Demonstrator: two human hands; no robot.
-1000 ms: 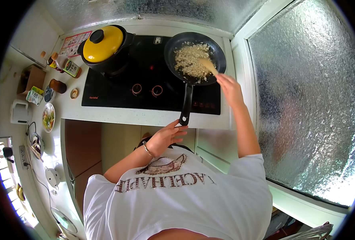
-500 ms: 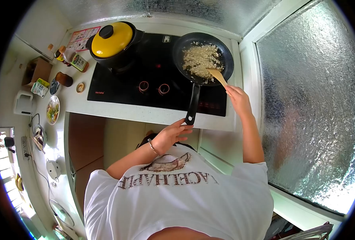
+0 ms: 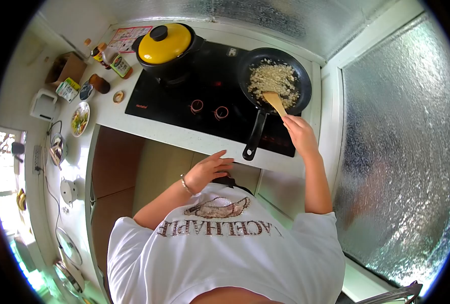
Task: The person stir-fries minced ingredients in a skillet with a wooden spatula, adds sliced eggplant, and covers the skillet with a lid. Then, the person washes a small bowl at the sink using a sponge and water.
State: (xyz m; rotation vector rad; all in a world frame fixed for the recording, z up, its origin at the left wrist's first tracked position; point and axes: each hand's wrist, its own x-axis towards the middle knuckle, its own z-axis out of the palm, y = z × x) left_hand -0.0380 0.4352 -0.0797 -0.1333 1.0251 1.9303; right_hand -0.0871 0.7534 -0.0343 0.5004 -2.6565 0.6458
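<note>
In the head view a black frying pan (image 3: 306,87) rests on the right part of the cooktop, its handle pointing toward me. Pale chopped bits (image 3: 271,78) are spread over its bottom. My right hand (image 3: 301,135) is closed round a wooden spatula (image 3: 275,103), whose blade sits among the bits at the near side of the pan. My left hand (image 3: 209,169) holds nothing; its fingers are apart, in front of the counter edge, left of the pan handle (image 3: 255,136) and not touching it.
A black pot with a yellow lid (image 3: 164,45) stands at the left of the black cooktop (image 3: 179,96). Bottles (image 3: 119,66), a jar (image 3: 99,83) and a plate of food (image 3: 80,119) are on the left counter. A frosted glass panel (image 3: 397,152) rises at the right.
My left hand has come off the pan handle and moved left. The spatula blade has shifted left within the pan, still in my right hand. The whole view has tilted slightly.
</note>
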